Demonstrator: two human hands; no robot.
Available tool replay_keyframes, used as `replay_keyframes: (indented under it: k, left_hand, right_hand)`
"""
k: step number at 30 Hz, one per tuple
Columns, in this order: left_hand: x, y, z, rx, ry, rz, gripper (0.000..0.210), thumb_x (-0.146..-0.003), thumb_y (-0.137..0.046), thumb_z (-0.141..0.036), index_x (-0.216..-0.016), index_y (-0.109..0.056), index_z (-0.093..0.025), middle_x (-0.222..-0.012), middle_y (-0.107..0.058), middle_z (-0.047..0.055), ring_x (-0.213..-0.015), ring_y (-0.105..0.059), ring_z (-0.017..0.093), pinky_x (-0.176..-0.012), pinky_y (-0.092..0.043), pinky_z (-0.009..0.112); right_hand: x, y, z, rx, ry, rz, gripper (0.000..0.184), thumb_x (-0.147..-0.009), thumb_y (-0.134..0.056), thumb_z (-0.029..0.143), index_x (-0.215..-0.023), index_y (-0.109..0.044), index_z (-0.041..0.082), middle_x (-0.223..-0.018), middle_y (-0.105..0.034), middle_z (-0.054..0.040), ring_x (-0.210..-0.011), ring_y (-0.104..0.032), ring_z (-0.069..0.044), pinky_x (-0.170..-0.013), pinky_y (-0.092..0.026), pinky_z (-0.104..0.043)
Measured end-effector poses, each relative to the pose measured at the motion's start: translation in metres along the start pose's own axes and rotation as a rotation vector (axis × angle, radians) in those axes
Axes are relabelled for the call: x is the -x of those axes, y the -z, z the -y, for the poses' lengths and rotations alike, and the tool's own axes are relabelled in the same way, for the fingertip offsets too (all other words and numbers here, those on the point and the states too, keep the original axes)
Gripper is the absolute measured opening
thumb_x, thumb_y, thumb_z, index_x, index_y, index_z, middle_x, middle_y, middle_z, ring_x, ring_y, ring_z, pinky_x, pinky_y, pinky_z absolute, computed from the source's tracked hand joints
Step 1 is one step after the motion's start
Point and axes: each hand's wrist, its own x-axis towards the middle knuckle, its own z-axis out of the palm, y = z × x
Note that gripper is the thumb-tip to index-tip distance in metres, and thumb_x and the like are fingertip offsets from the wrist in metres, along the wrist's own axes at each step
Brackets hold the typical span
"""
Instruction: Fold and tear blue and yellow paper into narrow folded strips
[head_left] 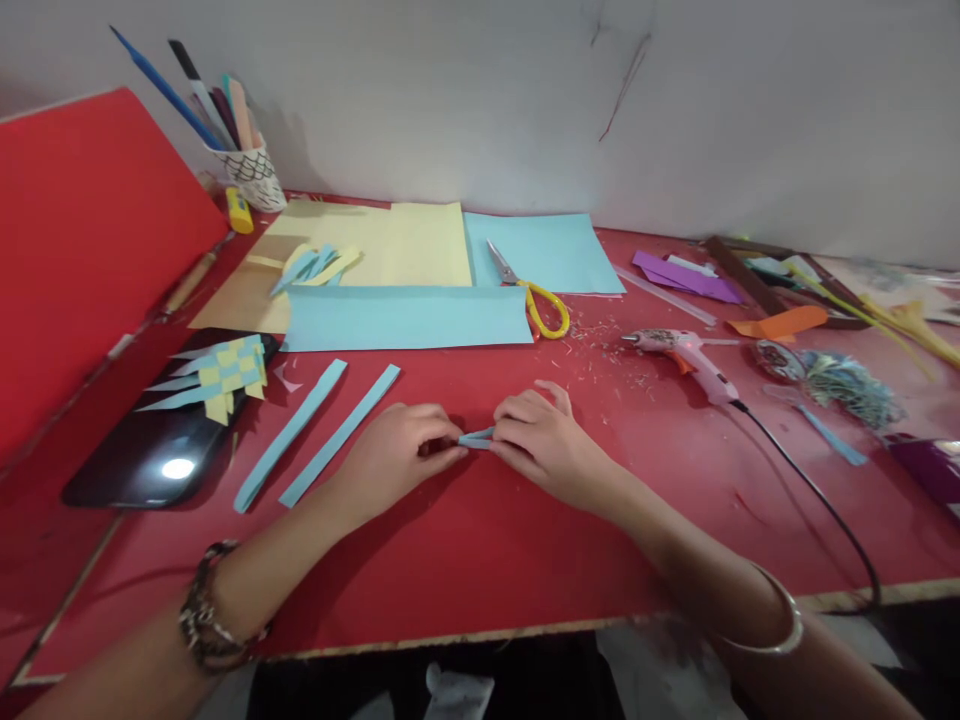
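Between my two hands is a light blue paper strip (475, 439), its middle showing as a small fold just above the red table. My left hand (409, 448) pinches one end between thumb and fingers. The other end is gripped by my right hand (544, 435), whose little finger sticks out. Left of my left hand, two more blue paper strips (339, 437) lie slanted side by side. A woven piece of blue and yellow paper strips (231, 368) rests on a black phone (142, 450).
Blue paper (412, 317) and yellow sheets (420, 243) lie behind my hands, with yellow-handled scissors (546, 308) on them. A pink glue gun (690, 362) with a black cord is at right. A pen cup (253, 178) stands at back left, beside a red board (97, 230).
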Motion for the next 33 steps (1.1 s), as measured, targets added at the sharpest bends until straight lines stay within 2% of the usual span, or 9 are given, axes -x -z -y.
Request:
replay_keyframes:
  k: [12, 19, 27, 33]
  left_hand:
    - [0.0013, 0.0009, 0.0017, 0.001, -0.006, -0.002, 0.018, -0.080, -0.049, -0.025, -0.072, -0.063, -0.016, -0.068, -0.061, 0.001, -0.063, -0.054, 0.011, -0.058, -0.037, 0.022]
    - [0.0033, 0.0002, 0.0033, 0.068, -0.011, -0.018, 0.017, -0.081, -0.049, -0.026, -0.080, -0.064, -0.018, -0.071, -0.061, 0.000, -0.065, -0.054, 0.011, -0.058, -0.038, 0.021]
    - [0.0026, 0.0009, 0.0028, 0.135, 0.024, -0.024, 0.020, -0.081, -0.048, -0.028, -0.074, -0.064, -0.018, -0.065, -0.058, -0.002, -0.060, -0.051, 0.009, -0.054, -0.036, 0.019]
    - [0.0034, 0.0030, 0.0017, 0.152, 0.023, -0.024, 0.024, -0.081, -0.048, -0.031, -0.067, -0.063, -0.017, -0.063, -0.057, -0.002, -0.057, -0.049, 0.008, -0.052, -0.035, 0.019]
  right_hand:
    - [0.0002, 0.0028, 0.0030, -0.061, -0.078, 0.049, 0.023, -0.089, -0.036, 0.021, -0.078, -0.056, 0.019, -0.079, -0.056, 0.0000, -0.077, -0.047, -0.013, -0.091, -0.012, -0.042]
    - [0.0020, 0.0045, 0.0035, -0.097, 0.007, 0.056, 0.029, -0.090, -0.031, 0.023, -0.072, -0.053, 0.018, -0.073, -0.055, 0.0012, -0.072, -0.046, -0.012, -0.090, -0.012, -0.039]
    - [0.0040, 0.0045, 0.0027, -0.137, 0.012, 0.020, 0.018, -0.084, -0.044, 0.026, -0.069, -0.051, 0.018, -0.070, -0.054, 0.0030, -0.072, -0.048, -0.011, -0.091, -0.010, -0.037]
    - [0.0039, 0.0052, 0.0020, -0.132, 0.025, 0.022, 0.033, -0.091, -0.030, 0.030, -0.070, -0.053, 0.018, -0.067, -0.056, 0.0022, -0.065, -0.048, -0.010, -0.090, -0.010, -0.037]
